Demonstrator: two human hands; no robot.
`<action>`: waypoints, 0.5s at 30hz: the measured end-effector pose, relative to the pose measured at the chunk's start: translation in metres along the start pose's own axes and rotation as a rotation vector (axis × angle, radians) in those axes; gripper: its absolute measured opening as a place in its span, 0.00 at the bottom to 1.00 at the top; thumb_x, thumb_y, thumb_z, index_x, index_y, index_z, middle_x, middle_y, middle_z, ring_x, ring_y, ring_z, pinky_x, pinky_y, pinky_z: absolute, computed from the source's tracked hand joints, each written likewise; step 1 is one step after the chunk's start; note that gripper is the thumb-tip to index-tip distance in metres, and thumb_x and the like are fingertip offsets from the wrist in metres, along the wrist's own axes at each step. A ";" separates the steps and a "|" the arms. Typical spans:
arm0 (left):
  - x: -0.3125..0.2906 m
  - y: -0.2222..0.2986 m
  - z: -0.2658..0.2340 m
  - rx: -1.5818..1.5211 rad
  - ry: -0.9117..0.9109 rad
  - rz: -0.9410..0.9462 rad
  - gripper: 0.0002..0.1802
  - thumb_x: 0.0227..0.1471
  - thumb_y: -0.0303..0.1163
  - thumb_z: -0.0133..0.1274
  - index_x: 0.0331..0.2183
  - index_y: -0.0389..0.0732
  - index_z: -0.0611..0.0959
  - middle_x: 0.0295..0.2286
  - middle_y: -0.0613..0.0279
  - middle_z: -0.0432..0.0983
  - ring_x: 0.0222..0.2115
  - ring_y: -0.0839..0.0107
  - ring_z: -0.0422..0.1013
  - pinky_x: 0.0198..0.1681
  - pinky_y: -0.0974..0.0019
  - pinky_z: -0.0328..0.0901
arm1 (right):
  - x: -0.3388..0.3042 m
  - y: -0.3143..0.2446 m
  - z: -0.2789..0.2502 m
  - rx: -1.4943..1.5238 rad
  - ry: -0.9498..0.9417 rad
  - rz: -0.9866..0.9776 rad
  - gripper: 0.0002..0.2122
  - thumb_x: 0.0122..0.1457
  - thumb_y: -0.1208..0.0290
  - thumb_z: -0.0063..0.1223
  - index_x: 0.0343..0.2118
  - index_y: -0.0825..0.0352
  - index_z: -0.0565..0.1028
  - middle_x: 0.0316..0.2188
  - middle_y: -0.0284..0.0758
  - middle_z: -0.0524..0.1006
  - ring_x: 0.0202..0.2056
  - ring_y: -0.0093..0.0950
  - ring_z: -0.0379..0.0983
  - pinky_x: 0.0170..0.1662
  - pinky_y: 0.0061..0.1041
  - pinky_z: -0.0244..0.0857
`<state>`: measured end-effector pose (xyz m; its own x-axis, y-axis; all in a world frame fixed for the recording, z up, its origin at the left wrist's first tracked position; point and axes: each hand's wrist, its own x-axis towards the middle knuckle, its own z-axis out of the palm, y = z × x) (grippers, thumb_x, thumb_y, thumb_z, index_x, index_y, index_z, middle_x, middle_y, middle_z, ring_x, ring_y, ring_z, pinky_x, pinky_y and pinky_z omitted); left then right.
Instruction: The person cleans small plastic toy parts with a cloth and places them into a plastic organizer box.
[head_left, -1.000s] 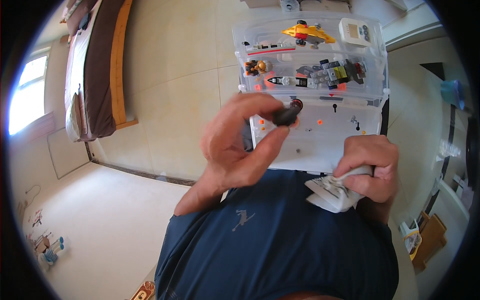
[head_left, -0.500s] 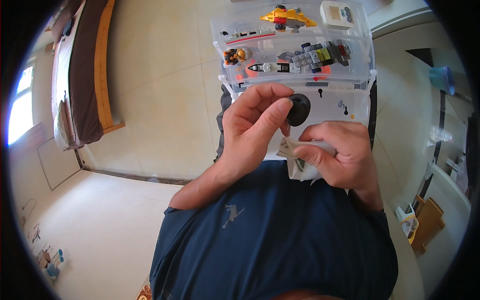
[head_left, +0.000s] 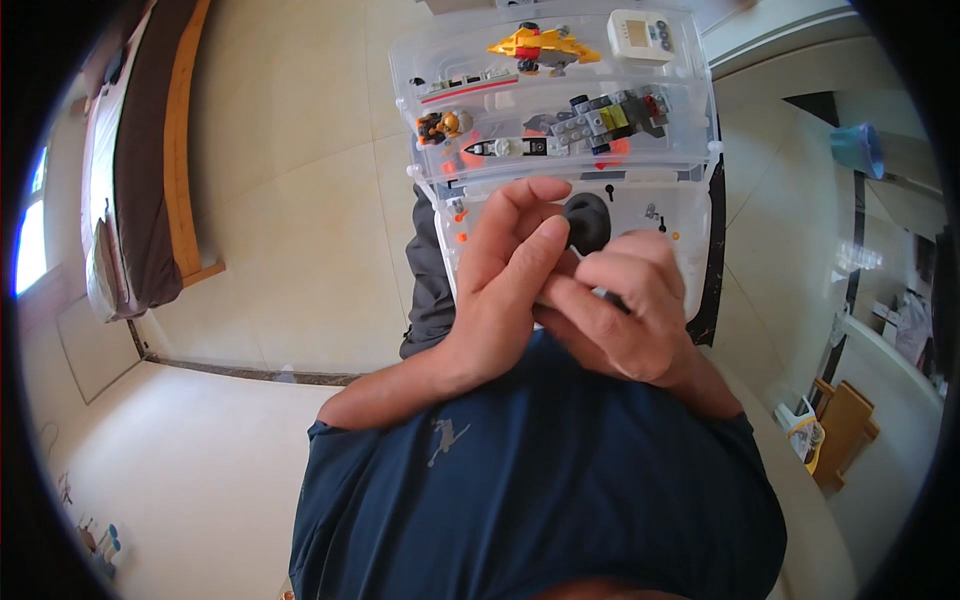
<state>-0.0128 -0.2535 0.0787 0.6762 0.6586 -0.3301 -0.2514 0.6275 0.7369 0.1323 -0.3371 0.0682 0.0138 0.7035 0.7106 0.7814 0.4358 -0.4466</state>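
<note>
A black wheel-shaped part [head_left: 588,222] is pinched between the thumb and fingers of the left hand [head_left: 510,285], above a clear plastic tray [head_left: 690,250]. The right hand [head_left: 625,320] is pressed against the left, fingers curled shut; whatever is gripped inside cannot be made out. Work is judged part done: a yellow model [head_left: 540,44], a grey model [head_left: 610,115] and a small figure [head_left: 440,125] are seen assembled in the upper tray, while small loose pieces [head_left: 460,215] are left unused. The hands are held just clear of the tray's near wall. Open room is available to the left, over the floor [head_left: 300,200].
</note>
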 end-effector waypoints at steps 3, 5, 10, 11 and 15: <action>-0.005 0.005 0.007 0.023 -0.002 0.031 0.18 0.72 0.27 0.48 0.60 0.39 0.70 0.40 0.69 0.74 0.32 0.83 0.66 0.35 0.74 0.62 | 0.005 0.000 -0.016 0.252 -0.025 0.114 0.19 0.48 0.70 0.77 0.43 0.66 0.84 0.37 0.34 0.79 0.33 0.32 0.75 0.35 0.30 0.70; -0.006 0.010 0.005 0.056 -0.019 0.022 0.18 0.72 0.28 0.50 0.60 0.38 0.71 0.42 0.66 0.75 0.31 0.84 0.66 0.34 0.75 0.62 | 0.001 0.003 -0.029 0.449 0.024 0.250 0.21 0.52 0.63 0.79 0.46 0.66 0.84 0.37 0.36 0.79 0.28 0.33 0.74 0.33 0.29 0.71; -0.001 0.008 0.001 0.198 -0.166 0.088 0.17 0.72 0.32 0.52 0.58 0.38 0.73 0.43 0.63 0.78 0.32 0.84 0.67 0.34 0.76 0.64 | 0.003 0.015 -0.050 0.575 -0.035 0.699 0.29 0.54 0.64 0.79 0.57 0.70 0.79 0.40 0.37 0.81 0.29 0.19 0.75 0.32 0.21 0.70; 0.003 0.009 0.004 0.200 -0.198 0.095 0.16 0.72 0.32 0.53 0.57 0.38 0.73 0.43 0.63 0.78 0.32 0.84 0.68 0.34 0.76 0.64 | 0.005 0.018 -0.049 0.594 -0.089 0.690 0.29 0.55 0.66 0.78 0.57 0.71 0.78 0.40 0.37 0.81 0.29 0.19 0.75 0.32 0.20 0.70; 0.009 0.010 0.008 0.199 -0.210 0.076 0.18 0.74 0.34 0.50 0.59 0.37 0.74 0.42 0.62 0.79 0.32 0.83 0.68 0.36 0.75 0.64 | 0.000 0.017 -0.049 0.728 -0.058 0.762 0.26 0.57 0.76 0.75 0.58 0.72 0.77 0.42 0.35 0.82 0.33 0.18 0.78 0.36 0.18 0.73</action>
<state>-0.0040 -0.2447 0.0884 0.7944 0.5871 -0.1555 -0.1799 0.4721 0.8630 0.1759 -0.3569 0.0872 0.2992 0.9503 0.0862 0.0155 0.0855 -0.9962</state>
